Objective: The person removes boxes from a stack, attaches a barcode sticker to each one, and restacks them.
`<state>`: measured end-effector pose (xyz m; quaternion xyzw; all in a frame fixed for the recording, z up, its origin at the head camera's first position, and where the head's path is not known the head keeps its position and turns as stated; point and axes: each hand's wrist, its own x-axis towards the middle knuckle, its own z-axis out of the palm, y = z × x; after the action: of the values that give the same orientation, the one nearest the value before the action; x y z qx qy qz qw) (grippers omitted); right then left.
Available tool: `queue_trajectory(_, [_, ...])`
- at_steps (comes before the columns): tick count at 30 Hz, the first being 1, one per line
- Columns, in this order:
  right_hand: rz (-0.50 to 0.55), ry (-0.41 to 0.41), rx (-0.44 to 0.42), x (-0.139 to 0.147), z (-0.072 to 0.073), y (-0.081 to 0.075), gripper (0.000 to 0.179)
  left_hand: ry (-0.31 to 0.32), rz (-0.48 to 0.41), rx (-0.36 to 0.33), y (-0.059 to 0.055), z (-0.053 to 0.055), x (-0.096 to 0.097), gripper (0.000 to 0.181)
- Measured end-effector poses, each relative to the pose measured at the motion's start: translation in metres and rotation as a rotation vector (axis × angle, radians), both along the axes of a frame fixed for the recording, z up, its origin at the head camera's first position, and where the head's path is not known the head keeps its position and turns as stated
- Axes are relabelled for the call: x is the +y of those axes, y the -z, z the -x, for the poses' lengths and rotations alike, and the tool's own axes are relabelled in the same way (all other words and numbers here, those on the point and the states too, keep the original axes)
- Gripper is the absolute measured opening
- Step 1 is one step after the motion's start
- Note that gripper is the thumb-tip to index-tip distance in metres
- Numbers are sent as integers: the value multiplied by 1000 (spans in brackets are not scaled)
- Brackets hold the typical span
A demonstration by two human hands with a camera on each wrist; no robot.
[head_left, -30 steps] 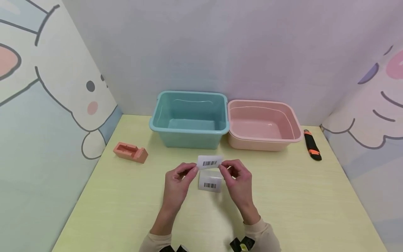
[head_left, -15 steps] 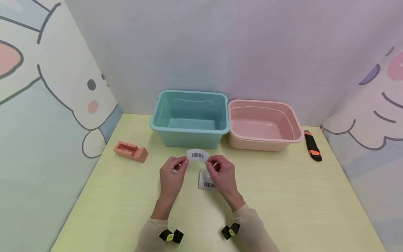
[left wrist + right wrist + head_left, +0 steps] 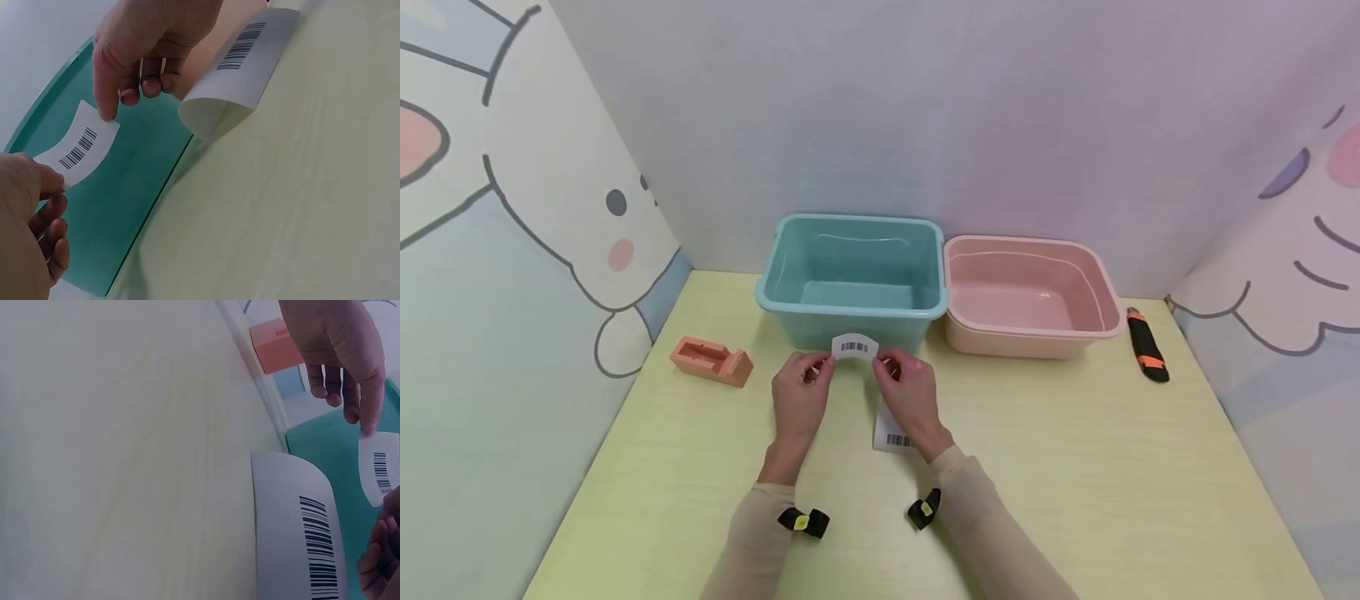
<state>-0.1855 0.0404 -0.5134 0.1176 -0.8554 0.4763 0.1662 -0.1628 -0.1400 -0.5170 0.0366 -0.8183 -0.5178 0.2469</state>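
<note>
Between both hands a white barcode label (image 3: 854,346) is stretched, bowed upward in the middle, close to the front wall of the teal bin (image 3: 857,332). My left hand (image 3: 800,396) pinches its left end between thumb and forefinger. The other end is pinched by my right hand (image 3: 908,396). In the left wrist view the label (image 3: 80,147) curves against the teal wall, printed side showing. A second barcode sheet (image 3: 889,429), curled up from the table, lies below my right hand and is partly hidden by it; its curl (image 3: 290,519) shows large in the right wrist view.
A pink bin (image 3: 1022,343) stands right beside the teal one. An orange-pink tape dispenser (image 3: 711,362) sits on the left of the table (image 3: 1112,467). A black and orange utility knife (image 3: 1146,346) lies at the far right. Printed walls enclose the back and sides.
Both hands have moved forward and left with the label, from above the curled sheet to the teal bin's front. The label now bows upward more. The right hand now covers part of the sheet.
</note>
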Motion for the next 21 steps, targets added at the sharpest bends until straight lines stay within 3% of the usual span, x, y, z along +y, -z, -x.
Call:
queue_trajectory(7, [-5,13,-10,-5,13,3,11,-1,-47,-1,2,14,-2,10])
queue_trajectory(21, [112,82,-78,-15,24,6,15,-19,-66,-18,6,24,-1,11])
